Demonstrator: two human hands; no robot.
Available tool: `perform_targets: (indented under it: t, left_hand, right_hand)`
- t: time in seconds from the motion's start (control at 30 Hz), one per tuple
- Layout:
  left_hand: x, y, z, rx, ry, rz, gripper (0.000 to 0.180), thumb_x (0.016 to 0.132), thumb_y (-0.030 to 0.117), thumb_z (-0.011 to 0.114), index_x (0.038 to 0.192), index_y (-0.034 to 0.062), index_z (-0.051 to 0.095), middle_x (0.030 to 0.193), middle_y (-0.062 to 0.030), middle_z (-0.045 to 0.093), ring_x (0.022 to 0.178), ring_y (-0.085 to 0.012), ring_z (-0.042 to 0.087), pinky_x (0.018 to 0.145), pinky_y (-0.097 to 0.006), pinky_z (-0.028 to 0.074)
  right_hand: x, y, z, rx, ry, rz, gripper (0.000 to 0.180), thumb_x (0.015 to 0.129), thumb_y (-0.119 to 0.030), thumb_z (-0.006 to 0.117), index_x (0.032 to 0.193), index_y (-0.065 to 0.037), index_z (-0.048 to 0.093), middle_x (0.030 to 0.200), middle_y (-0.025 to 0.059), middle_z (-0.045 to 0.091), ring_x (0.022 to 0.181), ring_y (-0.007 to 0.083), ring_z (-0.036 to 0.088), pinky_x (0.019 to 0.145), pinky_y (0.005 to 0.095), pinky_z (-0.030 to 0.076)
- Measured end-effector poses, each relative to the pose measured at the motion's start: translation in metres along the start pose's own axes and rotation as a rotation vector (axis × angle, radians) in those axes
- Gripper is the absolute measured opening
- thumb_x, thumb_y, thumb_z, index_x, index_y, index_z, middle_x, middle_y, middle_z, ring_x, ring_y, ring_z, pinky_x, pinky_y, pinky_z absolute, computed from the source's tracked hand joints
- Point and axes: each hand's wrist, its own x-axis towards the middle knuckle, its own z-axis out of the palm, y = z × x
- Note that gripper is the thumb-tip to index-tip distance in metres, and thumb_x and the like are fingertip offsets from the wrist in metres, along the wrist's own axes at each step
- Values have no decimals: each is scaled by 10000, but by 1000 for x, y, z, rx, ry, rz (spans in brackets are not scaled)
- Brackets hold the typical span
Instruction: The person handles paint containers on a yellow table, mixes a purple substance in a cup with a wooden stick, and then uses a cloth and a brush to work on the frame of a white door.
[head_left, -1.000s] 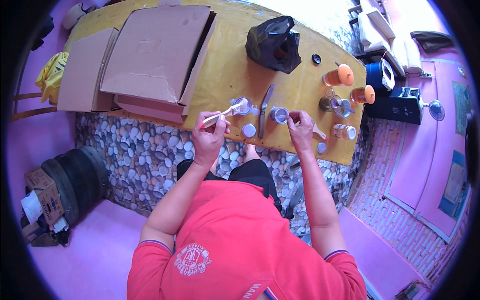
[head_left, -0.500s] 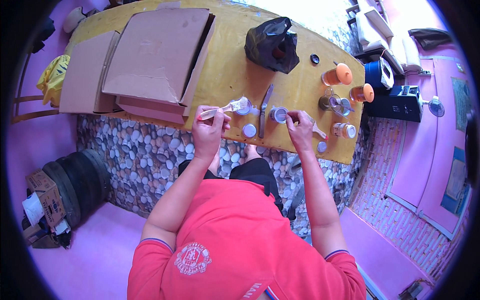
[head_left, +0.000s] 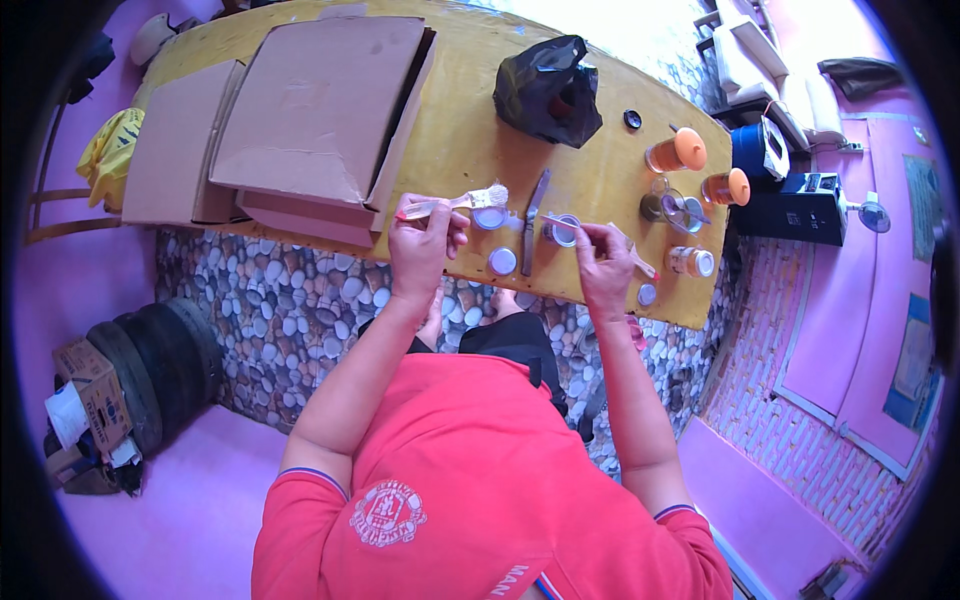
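My left hand (head_left: 418,248) is closed round the handle of a flat paintbrush (head_left: 484,198), whose pale bristles point right, over an open jar (head_left: 490,218). With finger and thumb pressed together, my right hand (head_left: 603,268) pinches a thin pale stick (head_left: 566,221), its tip above a second open jar (head_left: 562,236). Between the jars lies a long dark knife-like tool (head_left: 534,215). A round pale lid (head_left: 502,262) sits nearer me. Partly behind my right fingers rests another brush (head_left: 645,267) with a red-tipped handle.
Large cardboard pieces (head_left: 310,110) cover the table's left side. A black plastic bag (head_left: 548,92) stands at the back. To the right are orange-lidded glasses (head_left: 677,151), a glass mug (head_left: 660,205), a small jar (head_left: 690,262) and another lid (head_left: 646,294) near the table edge.
The stick in my right hand has come up out of the jar and tilted flatter. My left hand has turned the brush, so its bristles sit slightly higher and farther right.
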Motion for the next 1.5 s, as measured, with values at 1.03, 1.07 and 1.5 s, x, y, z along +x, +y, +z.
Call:
perform_targets:
  t: [1.03,1.07,1.5]
  left_hand:
    - [-7,7,-8,-84,61,-22,105,1015,140,577,984,46,540,800,-106,690,601,-129,643,477,-249,486]
    - [-7,6,-8,-81,59,-26,104,1017,138,574,982,46,539,801,-105,690,604,-129,643,479,-249,486]
    - [-8,11,-9,-90,60,-18,99,1018,130,567,969,49,540,788,-102,687,595,-127,641,474,-245,484]
  right_hand:
    - [23,-5,88,-166,-318,-350,79,850,-89,705,900,-46,662,872,122,644,817,319,658,722,418,522]
    - [26,-5,90,-152,-326,-386,83,848,-93,708,899,-46,662,865,123,639,814,320,656,722,419,522]
    - [26,-5,94,-142,-373,-422,69,846,-85,700,887,-39,671,830,127,624,792,324,647,725,424,522]
